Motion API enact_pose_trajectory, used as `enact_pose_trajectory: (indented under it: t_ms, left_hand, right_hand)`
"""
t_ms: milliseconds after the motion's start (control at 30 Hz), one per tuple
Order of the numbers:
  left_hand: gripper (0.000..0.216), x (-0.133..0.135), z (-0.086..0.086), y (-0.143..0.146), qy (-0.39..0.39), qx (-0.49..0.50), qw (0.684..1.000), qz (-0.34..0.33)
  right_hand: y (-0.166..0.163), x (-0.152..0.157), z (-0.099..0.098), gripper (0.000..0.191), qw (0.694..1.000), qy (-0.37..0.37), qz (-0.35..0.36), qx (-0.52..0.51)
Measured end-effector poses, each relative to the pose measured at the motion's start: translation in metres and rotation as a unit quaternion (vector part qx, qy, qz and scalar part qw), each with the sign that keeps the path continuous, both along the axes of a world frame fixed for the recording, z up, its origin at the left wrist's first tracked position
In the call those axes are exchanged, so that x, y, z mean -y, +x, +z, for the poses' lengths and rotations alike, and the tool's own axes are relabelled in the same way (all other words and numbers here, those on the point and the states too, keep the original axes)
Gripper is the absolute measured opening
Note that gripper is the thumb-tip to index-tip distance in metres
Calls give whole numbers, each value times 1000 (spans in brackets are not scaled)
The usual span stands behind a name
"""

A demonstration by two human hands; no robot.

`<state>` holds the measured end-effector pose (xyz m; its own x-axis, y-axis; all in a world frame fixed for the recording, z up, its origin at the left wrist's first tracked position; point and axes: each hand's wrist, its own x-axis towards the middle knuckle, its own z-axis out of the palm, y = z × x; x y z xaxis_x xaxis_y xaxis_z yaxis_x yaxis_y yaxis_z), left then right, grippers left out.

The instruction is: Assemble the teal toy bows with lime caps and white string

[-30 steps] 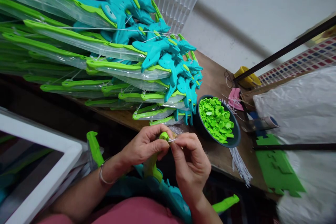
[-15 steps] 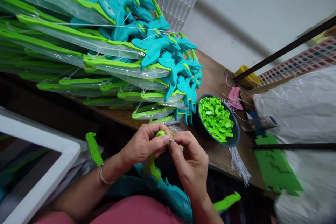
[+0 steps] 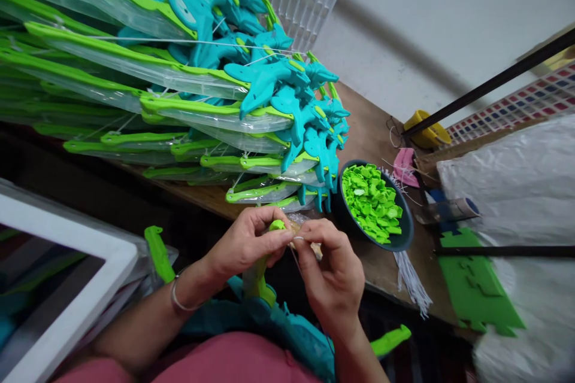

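My left hand (image 3: 254,239) is closed around the lime-green tip (image 3: 277,225) of a plastic limb. That limb belongs to a teal and green piece, apparently a toy bow (image 3: 287,326), lying across my lap. Close against the left fingertips, my right hand (image 3: 335,275) pinches a thin white string (image 3: 298,238) between thumb and forefinger. Part of the string is hidden by the fingers, so whether it is looped on the tip cannot be made out. Other green limb ends of the piece stick out at left (image 3: 158,251) and right (image 3: 392,341).
Stacked teal and green toy bows (image 3: 215,111) cover the left of the wooden table (image 3: 359,114). A dark bowl (image 3: 406,233) of small green parts stands at right, with a bundle of white strings (image 3: 411,284) hanging beside it. A white frame (image 3: 108,248) borders my left side.
My right hand has shifted slightly right and its fingers have turned a little with the string. My left hand keeps hold of the green tip, almost unmoved.
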<state>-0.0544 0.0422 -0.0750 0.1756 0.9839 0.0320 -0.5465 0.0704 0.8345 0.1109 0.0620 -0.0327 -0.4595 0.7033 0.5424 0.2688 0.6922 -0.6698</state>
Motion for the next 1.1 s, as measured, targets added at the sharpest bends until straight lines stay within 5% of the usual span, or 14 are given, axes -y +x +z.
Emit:
enact_pose_trajectory:
  t_ms: [133, 600, 1100]
  left_hand:
    - [32, -2, -1, 2, 12, -10, 1000, -2]
    - [39, -3, -2, 1, -8, -32, 999, -6]
    - [37, -4, -2, 0, 8, -20, 1000, -23]
  right_hand:
    - [1, 2, -2, 17, 997, -69, -12, -23]
    - [-6, 2, -12, 17, 981, 171, -86, 33]
    - [-1, 11, -9, 22, 987, 128, -101, 16]
